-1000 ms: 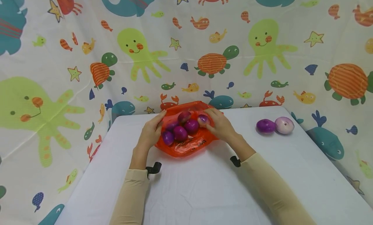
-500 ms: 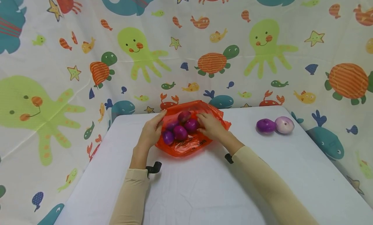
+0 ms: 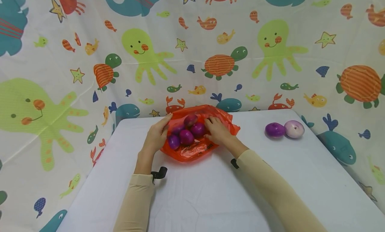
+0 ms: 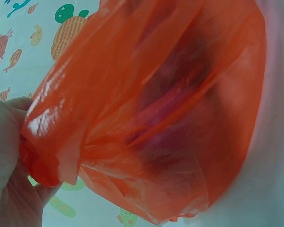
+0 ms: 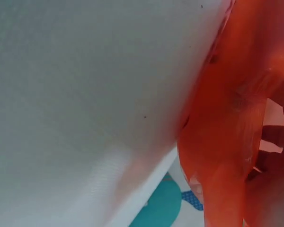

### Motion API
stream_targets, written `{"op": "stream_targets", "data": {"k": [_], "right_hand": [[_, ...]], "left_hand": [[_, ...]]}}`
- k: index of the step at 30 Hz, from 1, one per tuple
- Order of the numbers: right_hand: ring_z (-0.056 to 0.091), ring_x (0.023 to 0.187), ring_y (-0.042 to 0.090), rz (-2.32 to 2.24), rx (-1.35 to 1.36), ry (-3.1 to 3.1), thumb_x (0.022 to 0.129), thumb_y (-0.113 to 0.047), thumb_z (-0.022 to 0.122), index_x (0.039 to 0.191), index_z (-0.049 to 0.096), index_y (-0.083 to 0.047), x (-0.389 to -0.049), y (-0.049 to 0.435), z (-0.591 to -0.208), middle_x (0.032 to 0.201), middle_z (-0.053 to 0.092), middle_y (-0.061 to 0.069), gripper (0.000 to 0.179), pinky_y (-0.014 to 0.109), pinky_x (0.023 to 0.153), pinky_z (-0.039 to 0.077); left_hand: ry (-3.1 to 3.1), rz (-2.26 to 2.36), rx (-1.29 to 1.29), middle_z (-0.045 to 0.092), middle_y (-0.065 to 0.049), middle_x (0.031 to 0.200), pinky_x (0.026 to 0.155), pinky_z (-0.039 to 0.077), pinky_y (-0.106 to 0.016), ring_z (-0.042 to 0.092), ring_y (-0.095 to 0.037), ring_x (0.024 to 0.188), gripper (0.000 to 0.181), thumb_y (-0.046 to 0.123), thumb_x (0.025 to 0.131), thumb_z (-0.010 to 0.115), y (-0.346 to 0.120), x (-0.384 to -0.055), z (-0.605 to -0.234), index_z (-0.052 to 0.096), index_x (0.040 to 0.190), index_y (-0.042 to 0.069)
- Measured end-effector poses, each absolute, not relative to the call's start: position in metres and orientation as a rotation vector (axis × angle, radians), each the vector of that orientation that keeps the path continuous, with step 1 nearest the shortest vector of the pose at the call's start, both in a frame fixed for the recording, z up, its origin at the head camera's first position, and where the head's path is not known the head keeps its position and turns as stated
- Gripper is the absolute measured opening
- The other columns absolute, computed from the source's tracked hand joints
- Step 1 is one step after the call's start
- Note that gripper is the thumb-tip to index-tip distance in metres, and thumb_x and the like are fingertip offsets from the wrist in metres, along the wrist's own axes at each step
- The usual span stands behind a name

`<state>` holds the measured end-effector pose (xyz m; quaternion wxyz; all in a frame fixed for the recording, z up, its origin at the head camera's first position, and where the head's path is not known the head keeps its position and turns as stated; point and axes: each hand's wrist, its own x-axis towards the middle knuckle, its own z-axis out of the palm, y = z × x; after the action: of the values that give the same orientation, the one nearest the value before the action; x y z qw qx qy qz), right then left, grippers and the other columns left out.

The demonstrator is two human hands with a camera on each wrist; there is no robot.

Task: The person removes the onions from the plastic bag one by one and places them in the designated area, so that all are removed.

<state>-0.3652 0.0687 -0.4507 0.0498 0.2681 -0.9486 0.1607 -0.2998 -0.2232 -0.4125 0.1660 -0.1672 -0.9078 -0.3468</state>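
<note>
A translucent red plastic bag (image 3: 189,155) lies with its mouth spread on the white table, several purple onions (image 3: 186,137) inside. My left hand (image 3: 156,135) grips the bag's left edge; the left wrist view shows the bunched plastic (image 4: 42,165) between thumb and fingers. My right hand (image 3: 220,131) reaches into the bag from the right, fingertips right beside the nearest onion (image 3: 198,129). Its fingers (image 5: 274,137) are partly seen behind the red film in the right wrist view. I cannot tell whether it holds an onion, since the hand covers that spot.
On the table's right side are a whole purple onion (image 3: 275,130) and a paler onion (image 3: 294,129), side by side. A curtain (image 3: 192,41) printed with sea animals hangs behind the white table (image 3: 198,198).
My right hand has moved left, deeper into the bag, and the onion it held a second ago is now out of sight. The bag's right edge shows beyond the wrist. The left hand stays put.
</note>
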Motion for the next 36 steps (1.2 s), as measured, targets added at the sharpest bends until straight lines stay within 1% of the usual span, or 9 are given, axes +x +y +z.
{"op": "stream_targets", "data": {"k": [3, 8, 10, 14, 17, 21, 24, 30, 36], "right_hand": [[0.038, 0.144, 0.04, 0.488, 0.809, -2.869, 0.093, -0.022, 0.078, 0.154, 0.044, -0.006, -0.365, 0.069, -0.452, 0.156, 0.043, 0.021, 0.072, 0.058, 0.122, 0.039], [0.044, 0.124, 0.034, 0.476, 0.785, -2.817, 0.105, -0.02, 0.061, 0.134, 0.056, -0.002, -0.364, 0.068, -0.453, 0.126, 0.049, 0.016, 0.034, 0.047, 0.11, 0.049], [0.045, 0.123, 0.035, 0.469, 0.785, -2.802, 0.108, -0.021, 0.056, 0.128, 0.057, -0.002, -0.364, 0.067, -0.452, 0.126, 0.05, 0.017, 0.028, 0.048, 0.111, 0.049], [0.048, 0.124, 0.039, 0.48, 0.801, -2.791, 0.107, -0.022, 0.056, 0.123, 0.056, -0.005, -0.362, 0.068, -0.45, 0.13, 0.057, 0.02, 0.023, 0.053, 0.114, 0.045], [0.048, 0.124, 0.04, 0.488, 0.812, -2.798, 0.105, -0.022, 0.06, 0.128, 0.054, -0.005, -0.361, 0.07, -0.448, 0.132, 0.059, 0.021, 0.029, 0.055, 0.115, 0.045], [0.044, 0.132, 0.04, 0.448, 0.784, -2.865, 0.096, -0.021, 0.075, 0.141, 0.051, -0.002, -0.36, 0.071, -0.447, 0.14, 0.051, 0.021, 0.054, 0.059, 0.118, 0.042], [0.042, 0.137, 0.041, 0.427, 0.762, -2.921, 0.088, -0.022, 0.085, 0.145, 0.047, -0.002, -0.36, 0.071, -0.446, 0.143, 0.048, 0.022, 0.071, 0.06, 0.12, 0.04], [0.048, 0.138, 0.039, 0.547, 0.781, -2.94, 0.087, -0.02, 0.086, 0.142, 0.045, -0.005, -0.36, 0.072, -0.446, 0.144, 0.052, 0.019, 0.071, 0.055, 0.12, 0.043], [0.051, 0.136, 0.037, 0.727, 0.761, -2.86, 0.087, -0.02, 0.086, 0.153, 0.041, -0.009, -0.355, 0.074, -0.439, 0.148, 0.047, 0.017, 0.081, 0.055, 0.113, 0.05]], "left_hand": [[-2.583, -0.988, -0.474, 0.048, 0.0, 0.162, 0.12, 0.043, -0.047, 0.046, -0.025, 0.15, 0.057, 0.004, 0.107, 0.053, -0.224, -0.3, -0.413, 0.043, 0.16, 0.024], [-2.563, -0.989, -0.486, 0.049, 0.0, 0.161, 0.119, 0.043, -0.048, 0.047, -0.026, 0.15, 0.058, 0.002, 0.106, 0.054, -0.225, -0.301, -0.414, 0.044, 0.159, 0.024], [-2.554, -0.986, -0.491, 0.049, 0.0, 0.161, 0.119, 0.043, -0.047, 0.047, -0.026, 0.149, 0.058, 0.002, 0.106, 0.054, -0.225, -0.301, -0.415, 0.045, 0.159, 0.024], [-2.545, -0.988, -0.497, 0.05, -0.001, 0.16, 0.12, 0.043, -0.047, 0.047, -0.026, 0.149, 0.058, 0.001, 0.106, 0.054, -0.226, -0.301, -0.415, 0.045, 0.159, 0.023], [-2.548, -0.995, -0.496, 0.05, 0.0, 0.161, 0.12, 0.043, -0.048, 0.047, -0.026, 0.15, 0.059, 0.001, 0.105, 0.054, -0.225, -0.301, -0.414, 0.045, 0.159, 0.024], [-2.554, -0.993, -0.489, 0.049, 0.0, 0.161, 0.12, 0.043, -0.048, 0.046, -0.026, 0.15, 0.058, 0.002, 0.106, 0.054, -0.225, -0.301, -0.413, 0.045, 0.159, 0.024], [-2.552, -0.988, -0.493, 0.05, -0.001, 0.161, 0.12, 0.043, -0.048, 0.047, -0.027, 0.149, 0.058, 0.002, 0.106, 0.054, -0.225, -0.3, -0.413, 0.045, 0.159, 0.023], [-2.554, -0.977, -0.489, 0.05, -0.001, 0.16, 0.119, 0.044, -0.047, 0.048, -0.026, 0.149, 0.057, 0.002, 0.106, 0.054, -0.225, -0.3, -0.413, 0.046, 0.159, 0.022], [-2.554, -0.985, -0.48, 0.05, -0.001, 0.161, 0.119, 0.044, -0.048, 0.047, -0.027, 0.149, 0.06, 0.0, 0.105, 0.055, -0.225, -0.3, -0.413, 0.045, 0.159, 0.023]]}}
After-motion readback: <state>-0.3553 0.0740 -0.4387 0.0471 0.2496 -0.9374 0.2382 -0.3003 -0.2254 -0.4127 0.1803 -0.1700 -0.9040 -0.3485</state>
